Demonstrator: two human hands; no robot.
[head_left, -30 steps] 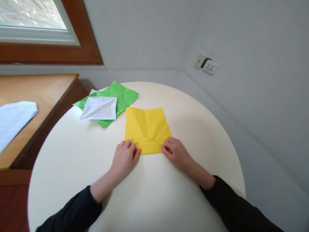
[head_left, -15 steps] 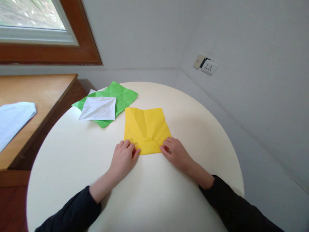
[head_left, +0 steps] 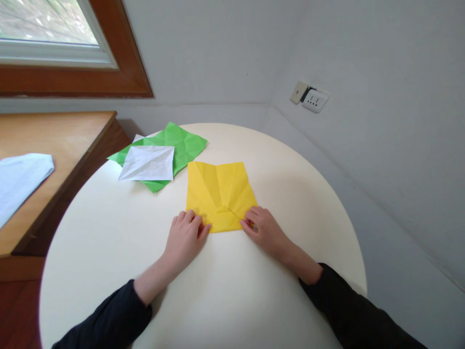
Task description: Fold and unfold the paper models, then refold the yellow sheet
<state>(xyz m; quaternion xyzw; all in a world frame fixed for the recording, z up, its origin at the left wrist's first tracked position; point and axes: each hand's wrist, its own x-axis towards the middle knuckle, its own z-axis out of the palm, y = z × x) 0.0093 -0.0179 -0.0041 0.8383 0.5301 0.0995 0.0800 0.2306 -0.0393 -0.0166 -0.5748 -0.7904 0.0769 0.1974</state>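
A creased sheet of yellow paper [head_left: 221,189] lies on the round white table in front of me, its near part folded over. My left hand [head_left: 187,235] is closed on the paper's near left corner, the thumb along the near edge. At the near right corner, my right hand [head_left: 261,228] pinches the paper between thumb and curled fingers. Both corners are partly hidden under the fingers. Crease lines fan out from the middle of the near fold toward the far edge.
Behind to the left, a creased white paper [head_left: 148,164] rests on a green paper [head_left: 187,148] near the edge of the round table [head_left: 109,252]. A wooden desk [head_left: 72,133] beside it carries a pale blue cloth-like item [head_left: 23,179]. A wall socket [head_left: 315,100] is at right.
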